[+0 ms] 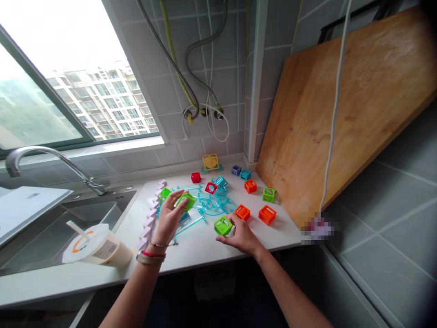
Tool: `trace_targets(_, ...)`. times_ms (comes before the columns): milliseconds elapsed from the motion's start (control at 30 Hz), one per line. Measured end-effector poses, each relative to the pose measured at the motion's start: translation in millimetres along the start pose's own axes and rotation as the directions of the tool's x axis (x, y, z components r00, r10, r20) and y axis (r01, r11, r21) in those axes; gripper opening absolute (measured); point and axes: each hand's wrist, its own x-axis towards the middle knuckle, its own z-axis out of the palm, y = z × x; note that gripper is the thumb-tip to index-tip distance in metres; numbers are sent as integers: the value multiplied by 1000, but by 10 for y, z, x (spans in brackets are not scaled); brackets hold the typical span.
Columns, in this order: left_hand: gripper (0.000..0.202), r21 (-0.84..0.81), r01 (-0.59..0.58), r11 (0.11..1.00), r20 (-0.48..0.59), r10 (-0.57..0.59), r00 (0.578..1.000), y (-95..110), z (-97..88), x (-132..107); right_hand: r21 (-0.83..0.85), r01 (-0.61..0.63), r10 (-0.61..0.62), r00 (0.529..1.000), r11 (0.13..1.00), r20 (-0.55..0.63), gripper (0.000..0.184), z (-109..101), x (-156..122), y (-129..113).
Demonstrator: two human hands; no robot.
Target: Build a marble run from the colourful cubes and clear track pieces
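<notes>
My left hand (170, 217) is raised over the white counter (198, 248), its fingers pinched round a green hollow cube (186, 200). My right hand (241, 234) rests low on the counter and grips another green cube (223, 225) from the right side. Between and behind the two hands lie clear blue track pieces (211, 205). Two orange cubes (242, 212) (266, 214) sit just beyond my right hand. A row of pale pink blocks (150, 216) runs along the left of my left hand.
More cubes lie further back: red (195, 177), yellow (210, 161), blue (236, 170), teal (245, 174), orange (250, 186), green (268, 194). A wooden board (341, 114) leans on the right wall. A sink (61, 228), a tap (51, 157) and a lidded cup (97, 248) are at left.
</notes>
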Motion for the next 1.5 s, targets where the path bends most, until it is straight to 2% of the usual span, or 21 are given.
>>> trace_targets(100,41,-60,113,992,75,-109,991,-110,139,-591,26,-17,18,999,1000,-30,58,11,-3,30)
trace_targets(167,41,-55,180,982,95,-174,980,-223,221,-792,66,-22,24,999,998,-35,59,19,-4,47)
trace_targets(233,41,-39,202,979,118,-197,973,-325,277,-871,95,-18,21,1000,995,-23,59,25,-9,59)
trace_targets(367,38,-24,176,984,211,-168,963,-404,313,-896,19,-19,19,1000,1000,22,61,30,-24,66)
trace_targets(467,38,-53,165,985,233,-149,961,-387,306,-917,-64,-4,7,999,998,40,59,28,-34,47)
trace_targets(700,37,-29,118,993,328,-103,939,-347,286,-939,-108,96,-84,991,990,104,48,20,-29,-28)
trace_targets(933,35,-34,48,998,326,-34,945,-351,289,-924,-76,71,-58,985,995,161,39,19,-45,-37)
trace_targets(1100,34,-14,16,1000,328,-10,945,-297,288,-913,-80,129,-117,982,988,148,34,16,-68,-17)
trace_targets(1500,35,-43,53,998,365,-33,930,-390,289,-912,-149,224,-203,969,963,140,28,6,-83,3)
